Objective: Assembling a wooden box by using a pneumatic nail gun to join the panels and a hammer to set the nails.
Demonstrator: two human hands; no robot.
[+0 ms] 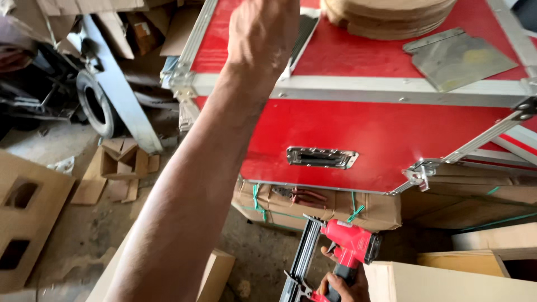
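I judge I'm mid-reach: my left hand [262, 34], its grip hidden from me, stretches over the red case [380, 131] while my right hand [341, 286] clasps the red nail gun [348, 246] low beside 1 wooden box [447, 282], to be aimed next.
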